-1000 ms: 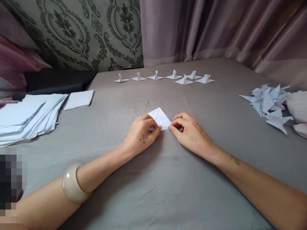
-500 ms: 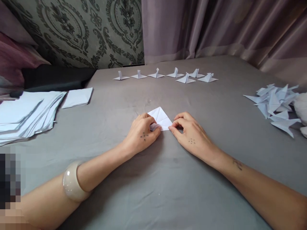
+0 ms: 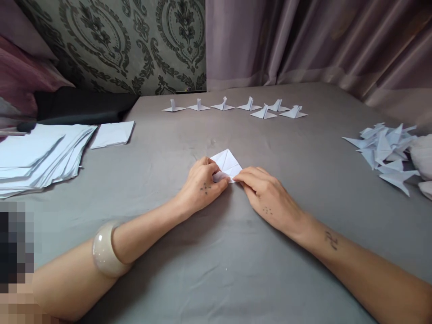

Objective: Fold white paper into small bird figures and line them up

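A small white sheet of paper [image 3: 228, 161] with crease lines lies on the grey cloth in the middle, one corner pointing away from me. My left hand [image 3: 206, 182] grips its left side, thumb along the near edge and fingers curled over it; part of the paper is hidden beneath them. At the right end of the near edge, my right hand [image 3: 265, 189] has its fingertips brought together on the paper's corner, with the thumb mostly hidden under the fingers.
Several folded paper birds [image 3: 250, 105] stand in a row toward the back. On the right, more folded paper pieces [image 3: 384, 144] lie heaped beside a pale plush-looking object [image 3: 421, 155]. Stacked white sheets [image 3: 43, 157] and a smaller paper stack [image 3: 113, 134] are at the left.
My right hand has turned palm-down, its fingers drawing together over the paper's right corner and moving slightly left. My left hand keeps its hold. The whole view has shifted a little.
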Motion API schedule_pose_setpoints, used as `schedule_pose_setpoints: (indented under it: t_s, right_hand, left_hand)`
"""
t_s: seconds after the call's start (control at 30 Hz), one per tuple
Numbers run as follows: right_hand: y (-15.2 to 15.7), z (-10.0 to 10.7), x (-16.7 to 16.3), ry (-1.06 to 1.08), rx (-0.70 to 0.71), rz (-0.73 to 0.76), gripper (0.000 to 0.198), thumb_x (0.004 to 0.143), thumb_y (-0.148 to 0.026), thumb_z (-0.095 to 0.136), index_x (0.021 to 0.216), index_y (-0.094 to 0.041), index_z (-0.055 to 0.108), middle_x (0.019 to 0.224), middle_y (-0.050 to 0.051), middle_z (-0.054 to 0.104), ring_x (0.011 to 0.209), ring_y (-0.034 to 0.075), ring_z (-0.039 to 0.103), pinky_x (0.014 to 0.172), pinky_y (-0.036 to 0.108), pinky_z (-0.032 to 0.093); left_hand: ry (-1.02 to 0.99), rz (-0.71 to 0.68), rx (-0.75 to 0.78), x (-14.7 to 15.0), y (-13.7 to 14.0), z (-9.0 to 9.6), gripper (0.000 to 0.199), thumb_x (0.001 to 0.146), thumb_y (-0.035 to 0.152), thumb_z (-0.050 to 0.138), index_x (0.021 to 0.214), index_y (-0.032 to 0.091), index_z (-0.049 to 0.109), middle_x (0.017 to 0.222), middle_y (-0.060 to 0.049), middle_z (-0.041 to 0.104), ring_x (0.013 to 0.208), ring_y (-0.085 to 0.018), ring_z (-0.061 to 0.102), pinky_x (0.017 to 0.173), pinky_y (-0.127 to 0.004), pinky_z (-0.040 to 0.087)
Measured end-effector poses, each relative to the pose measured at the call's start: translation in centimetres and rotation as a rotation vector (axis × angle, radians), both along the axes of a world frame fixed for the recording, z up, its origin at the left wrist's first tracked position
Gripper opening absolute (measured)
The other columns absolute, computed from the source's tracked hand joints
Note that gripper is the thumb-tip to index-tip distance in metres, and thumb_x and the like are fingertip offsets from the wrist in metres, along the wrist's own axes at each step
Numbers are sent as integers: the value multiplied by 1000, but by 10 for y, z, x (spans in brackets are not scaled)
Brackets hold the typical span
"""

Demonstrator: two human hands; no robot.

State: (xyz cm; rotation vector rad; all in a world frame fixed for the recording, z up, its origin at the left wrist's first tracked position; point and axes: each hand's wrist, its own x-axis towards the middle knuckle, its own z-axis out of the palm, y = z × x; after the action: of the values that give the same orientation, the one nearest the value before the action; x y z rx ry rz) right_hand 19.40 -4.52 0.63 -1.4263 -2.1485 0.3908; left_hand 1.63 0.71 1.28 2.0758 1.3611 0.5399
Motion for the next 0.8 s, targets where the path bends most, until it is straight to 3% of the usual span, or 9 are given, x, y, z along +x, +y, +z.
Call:
schedule_pose_setpoints:
  t_s: [0.17,0.4,0.53,0.67,0.8]
  right_hand:
    - [-6,0,-4,-117,37,10,33,87,-1,42,103,-16,67,101,8,63,90,20,54,78,33,48]
    - [-9,0,-1,-160,35,35,39,86,0,40,108,-17,67,104,9,60,90,20,52,79,35,50]
    - [-8,-2,-1,-152,33,28,40,87,-1,39,109,-19,67,104,9,60,91,20,52,79,35,50]
    - [-9,-2,-2,-153,36,25,41,88,-2,38,114,-19,65,104,9,60,90,20,52,78,35,50]
    - [-9,-1,-2,-153,28,30,42,88,-2,37,116,-18,64,105,9,60,93,20,52,79,35,50]
  left_hand:
    - [-21,-40,-3,-10,6,-4,22,78,36,63,72,15,60,93,-7,54,84,-19,53,73,-34,45]
    - [-136,-307,-150,-34,26,4,36,83,41,60,59,14,57,96,-5,57,70,-12,50,65,-28,41]
    - [-109,-420,-171,-40,32,10,29,83,40,61,68,15,62,101,-4,59,70,-11,50,66,-27,41]
    - [-20,-418,-41,-42,31,9,13,82,29,59,83,18,66,110,-6,60,88,-17,53,76,-30,43]
    - [8,-417,173,-41,27,5,16,86,21,52,91,21,67,110,-7,61,103,-22,50,90,-38,41]
